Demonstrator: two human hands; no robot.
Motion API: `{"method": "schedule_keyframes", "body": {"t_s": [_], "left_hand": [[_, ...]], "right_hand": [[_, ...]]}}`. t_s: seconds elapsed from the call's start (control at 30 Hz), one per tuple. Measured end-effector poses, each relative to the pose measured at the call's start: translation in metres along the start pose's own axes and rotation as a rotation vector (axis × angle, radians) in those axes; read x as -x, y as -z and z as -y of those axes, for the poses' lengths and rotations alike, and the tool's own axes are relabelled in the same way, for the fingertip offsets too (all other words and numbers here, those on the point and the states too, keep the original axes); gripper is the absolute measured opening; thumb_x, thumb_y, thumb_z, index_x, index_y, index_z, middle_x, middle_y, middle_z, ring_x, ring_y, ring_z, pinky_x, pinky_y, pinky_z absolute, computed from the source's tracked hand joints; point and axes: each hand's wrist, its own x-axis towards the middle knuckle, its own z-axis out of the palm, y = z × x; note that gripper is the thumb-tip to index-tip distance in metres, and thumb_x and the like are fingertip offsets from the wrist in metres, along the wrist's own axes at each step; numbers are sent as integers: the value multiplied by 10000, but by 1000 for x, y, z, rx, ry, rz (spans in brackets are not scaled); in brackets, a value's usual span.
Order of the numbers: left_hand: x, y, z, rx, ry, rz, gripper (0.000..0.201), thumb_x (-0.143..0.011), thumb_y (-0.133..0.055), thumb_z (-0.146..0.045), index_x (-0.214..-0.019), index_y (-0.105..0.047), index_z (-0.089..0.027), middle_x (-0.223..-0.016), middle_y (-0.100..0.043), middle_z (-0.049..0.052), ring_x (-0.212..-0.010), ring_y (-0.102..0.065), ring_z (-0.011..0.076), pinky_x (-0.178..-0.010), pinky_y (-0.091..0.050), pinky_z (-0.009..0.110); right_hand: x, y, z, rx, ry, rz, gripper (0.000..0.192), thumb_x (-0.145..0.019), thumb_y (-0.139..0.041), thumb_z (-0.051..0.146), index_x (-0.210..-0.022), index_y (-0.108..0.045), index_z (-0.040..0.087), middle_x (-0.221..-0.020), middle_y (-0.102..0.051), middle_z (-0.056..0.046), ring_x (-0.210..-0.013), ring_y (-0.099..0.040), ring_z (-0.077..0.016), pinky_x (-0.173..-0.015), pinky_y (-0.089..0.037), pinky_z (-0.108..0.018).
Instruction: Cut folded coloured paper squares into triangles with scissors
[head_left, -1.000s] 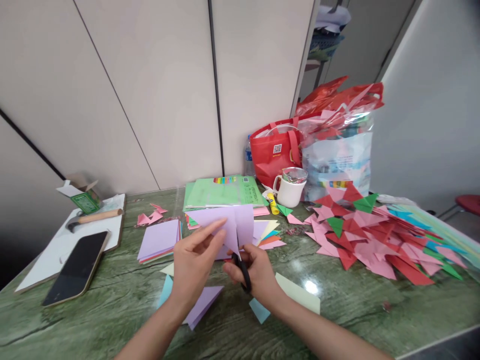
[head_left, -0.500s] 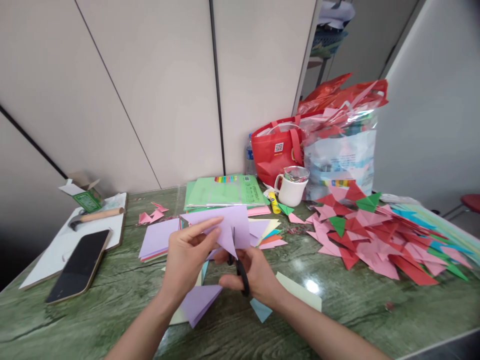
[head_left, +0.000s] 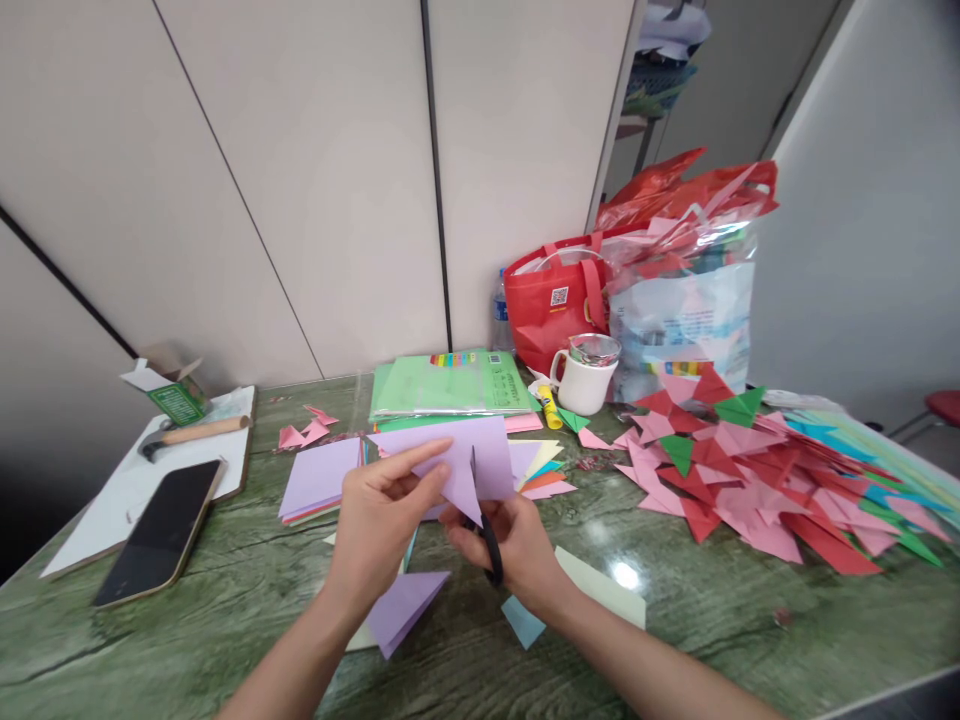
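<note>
Left hand point(head_left: 382, 520) pinching the purple paper point(head_left: 493, 460) above the counter point(head_left: 750, 640), fingers covering part of it; right hand point(head_left: 521, 545) gripping the black-handled scissors point(head_left: 492, 550) (one loop largely hidden), one blade showing, the other lost behind the paper, forearms point(head_left: 307, 640) cut off below!

Two hands point(head_left: 384, 515), one pair of scissors point(head_left: 492, 550), one phone point(head_left: 160, 533), one hammer point(head_left: 202, 432), one mug point(head_left: 585, 388)
</note>
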Motion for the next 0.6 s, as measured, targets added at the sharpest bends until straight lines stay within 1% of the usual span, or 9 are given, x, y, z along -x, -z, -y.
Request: {"method": "schedule_keyframes", "body": {"t_s": [0.23, 0.33, 0.5, 0.6], "left_hand": [[2, 0, 2, -72, -22, -17, 247, -668, -706, -217, -913, -734, -227, -646, -713, -17, -539, -570, 77, -518, -459, 155], [3, 1, 3, -88, -20, -33, 252, -666, -705, -228, -917, -733, -230, -590, -687, -28, -504, -536, 68, -493, -442, 154], [3, -1, 0, -89, 8, -9, 268, -650, -709, -219, -917, -735, -210, -609, -688, -12, -513, -536, 80, -490, -447, 170], [3, -2, -2, -87, 2, 0, 259, -639, -712, -193, -896, -740, -205, -552, -662, -24, -472, -502, 62, -449, -413, 149]], "right_hand": [[1, -1, 0, -14, -18, -10, 227, -601, -740, 209, -798, -650, 139, -759, -696, -56, -712, -633, -199, -676, -519, -277], [2, -1, -1, -33, -14, -11, 221, -601, -741, 206, -793, -655, 139, -753, -701, -54, -711, -636, -196, -681, -518, -276], [1, 0, -3, -58, -16, -21, 224, -609, -738, 216, -804, -658, 140, -765, -711, -55, -726, -648, -200, -708, -513, -284], [1, 0, 0, -52, -18, -37, 220, -598, -745, 234, -775, -651, 142, -734, -699, -41, -697, -636, -191, -677, -504, -272]]}}
